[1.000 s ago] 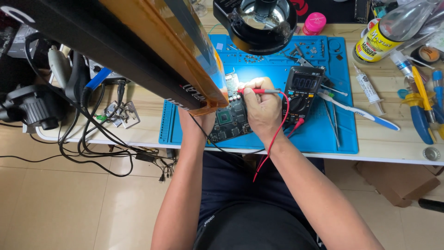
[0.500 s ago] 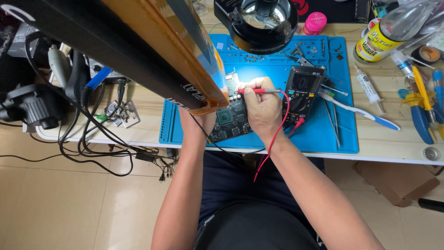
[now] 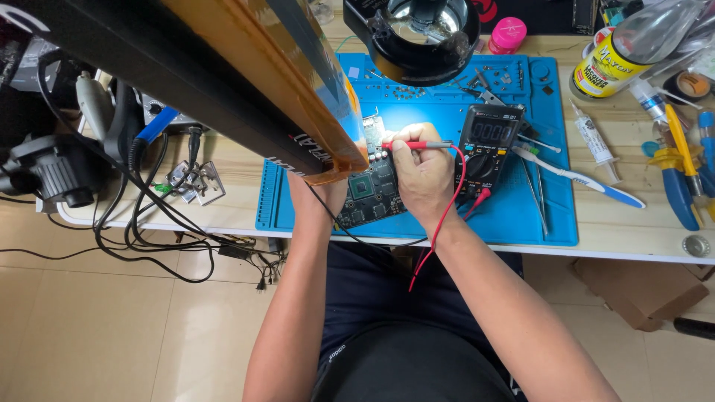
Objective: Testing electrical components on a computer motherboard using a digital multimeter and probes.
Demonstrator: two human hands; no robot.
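A green circuit board [image 3: 370, 192] lies on the blue work mat [image 3: 521, 216]. My right hand [image 3: 419, 170] is shut on a red test probe [image 3: 424, 145], whose tip touches the lit top of the board. Its red lead [image 3: 444, 216] runs down to a black multimeter [image 3: 488, 146] just right of the hand. My left hand [image 3: 316, 195] rests at the board's left edge, mostly hidden behind a big orange-and-black object [image 3: 223, 82] close to the camera; whether it holds anything is hidden.
A black ring magnifier lamp [image 3: 417, 33] hangs over the mat's far edge. Tweezers [image 3: 535, 190], a white-and-blue tool [image 3: 581, 179], a syringe [image 3: 593, 141], a yellow bottle [image 3: 607, 63] and blue-handled pliers [image 3: 681, 186] lie to the right. Black cables [image 3: 149, 216] hang at the left.
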